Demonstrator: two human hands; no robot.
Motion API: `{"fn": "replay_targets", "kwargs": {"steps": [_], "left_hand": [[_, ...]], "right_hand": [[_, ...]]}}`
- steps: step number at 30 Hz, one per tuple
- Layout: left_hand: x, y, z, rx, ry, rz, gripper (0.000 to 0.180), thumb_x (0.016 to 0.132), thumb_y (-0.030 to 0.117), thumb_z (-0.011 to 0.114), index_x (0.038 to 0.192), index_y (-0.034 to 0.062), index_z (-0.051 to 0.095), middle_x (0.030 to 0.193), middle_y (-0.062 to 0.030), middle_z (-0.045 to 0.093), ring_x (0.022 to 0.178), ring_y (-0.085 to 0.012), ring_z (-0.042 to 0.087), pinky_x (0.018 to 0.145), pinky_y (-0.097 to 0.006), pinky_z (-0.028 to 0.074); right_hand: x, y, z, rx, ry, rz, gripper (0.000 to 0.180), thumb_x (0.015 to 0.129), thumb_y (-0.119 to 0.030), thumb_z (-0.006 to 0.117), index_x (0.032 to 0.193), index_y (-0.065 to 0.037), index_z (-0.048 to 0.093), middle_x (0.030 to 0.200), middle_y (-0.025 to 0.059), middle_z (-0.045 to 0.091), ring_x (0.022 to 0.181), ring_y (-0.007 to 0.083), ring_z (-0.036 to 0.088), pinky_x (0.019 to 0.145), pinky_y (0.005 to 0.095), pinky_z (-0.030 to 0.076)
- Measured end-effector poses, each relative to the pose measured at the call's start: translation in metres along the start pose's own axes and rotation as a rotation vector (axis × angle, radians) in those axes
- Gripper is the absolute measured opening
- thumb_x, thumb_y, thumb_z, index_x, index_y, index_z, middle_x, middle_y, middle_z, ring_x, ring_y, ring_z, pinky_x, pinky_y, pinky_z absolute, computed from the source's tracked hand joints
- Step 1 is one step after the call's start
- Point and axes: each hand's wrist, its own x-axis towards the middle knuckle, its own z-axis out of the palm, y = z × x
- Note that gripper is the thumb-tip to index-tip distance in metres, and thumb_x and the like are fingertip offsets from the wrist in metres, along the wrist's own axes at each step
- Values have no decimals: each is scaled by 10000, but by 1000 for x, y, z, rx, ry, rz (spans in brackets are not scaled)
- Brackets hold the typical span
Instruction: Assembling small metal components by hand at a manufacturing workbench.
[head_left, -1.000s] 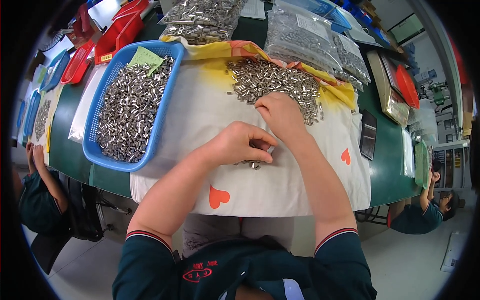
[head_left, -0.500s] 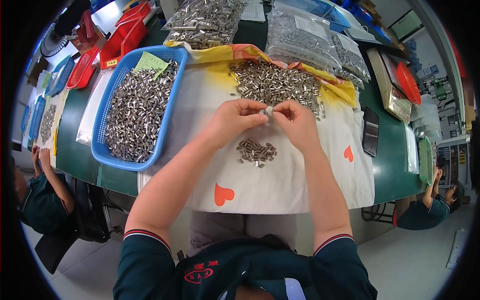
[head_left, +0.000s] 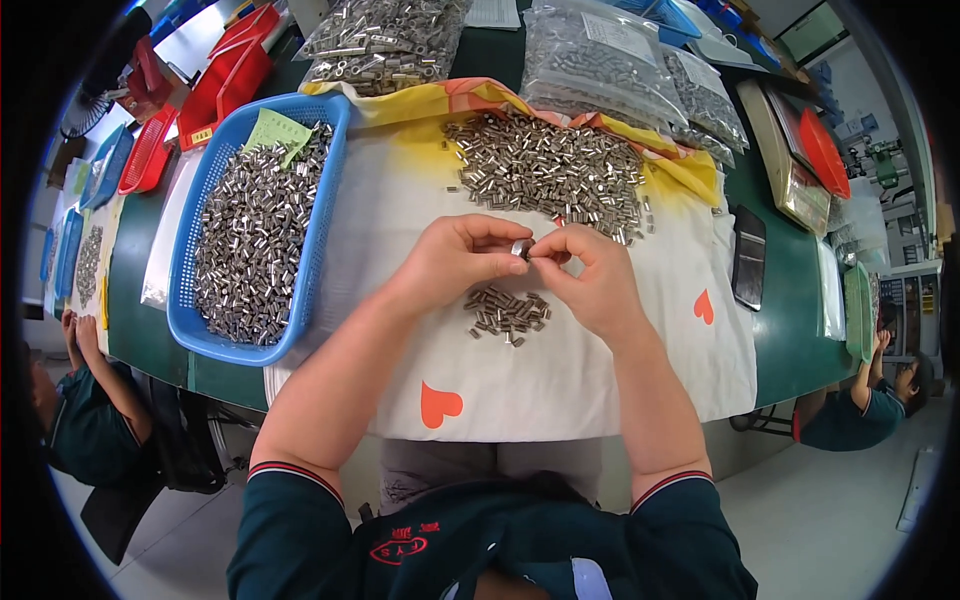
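Over the white cloth (head_left: 560, 390), my left hand (head_left: 455, 258) pinches a small shiny metal sleeve (head_left: 521, 248) between thumb and forefinger. My right hand (head_left: 592, 275) is closed too, its thumb and fingertips meeting at the sleeve's right side; fingers partly cover the piece. Just below the hands lies a small heap of metal sleeves (head_left: 508, 312). Beyond them spreads a larger pile of similar sleeves (head_left: 550, 170). To the left, a blue plastic basket (head_left: 323, 210) is filled with sleeves, and a yellow-green paper slip (head_left: 275, 135) rests on top.
Clear bags of metal parts (head_left: 595, 70) stand behind the cloth's raised yellow edge (head_left: 400, 103). Right of the cloth lies a dark phone-like slab (head_left: 748, 258). Red bins (head_left: 225, 85) sit at the far left. One person (head_left: 95, 410) works at left, another (head_left: 855, 415) at right.
Both hands have come slightly nearer to me, still together. The pinched piece now shows a dark, shiny side instead of a pale one. The whole view has shifted a little.
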Motion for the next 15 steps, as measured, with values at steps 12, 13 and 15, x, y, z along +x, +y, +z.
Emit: {"fn": "replay_targets", "kwargs": {"steps": [12, 13, 15], "left_hand": [[0, -5, 1, 171, 47, 11, 291, 711, 58, 693, 982, -10, 614, 821, -36, 625, 720, -58, 552, 653, -201, 464], [0, -4, 1, 206, 26, -15, 295, 710, 59, 694, 985, -9, 613, 828, -38, 626, 718, -59, 553, 651, -204, 467], [-2, -1, 4, 183, 5, -11, 299, 719, 27, 676, 1002, -23, 597, 835, -46, 624, 734, -76, 569, 661, -206, 475]], "right_hand": [[-2, -2, -1, -136, 0, 1, 70, 703, -30, 615, 765, -7, 591, 728, 47, 589, 640, 129, 539, 596, 247, 430], [-1, 0, -7, -103, -68, 34, 81, 702, -30, 618, 774, -4, 590, 736, 43, 592, 643, 121, 536, 601, 241, 429], [0, 0, -10, -73, -136, 69, 92, 702, -31, 621, 783, -2, 589, 744, 38, 595, 646, 114, 534, 606, 235, 428]]}}
